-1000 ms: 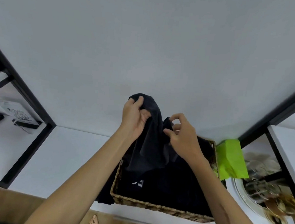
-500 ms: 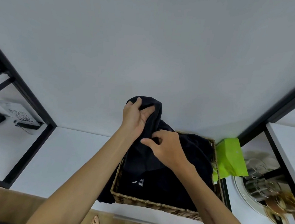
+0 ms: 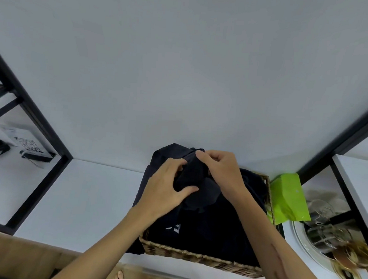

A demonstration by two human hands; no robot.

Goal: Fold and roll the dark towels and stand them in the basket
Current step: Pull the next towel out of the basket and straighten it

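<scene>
A woven basket (image 3: 200, 258) stands on the white shelf, filled with dark towels (image 3: 215, 234), one showing a white mark. A bunched dark towel (image 3: 192, 177) is held up over the basket's far side. My left hand (image 3: 163, 189) grips this towel from the left, thumb under the bunch. My right hand (image 3: 222, 171) pinches its upper edge from the right. Part of the cloth hangs over the basket's left rim.
A bright green packet (image 3: 288, 196) leans right of the basket. A white plate with glassware and gold items (image 3: 329, 236) sits on the right shelf. Black frame posts (image 3: 43, 128) bound the shelf. A QR-code card (image 3: 27, 144) stands on the left shelf.
My left hand dropped lower and shifted right on the towel. My right hand rose to the towel's top edge. The bunch now sits lower over the basket.
</scene>
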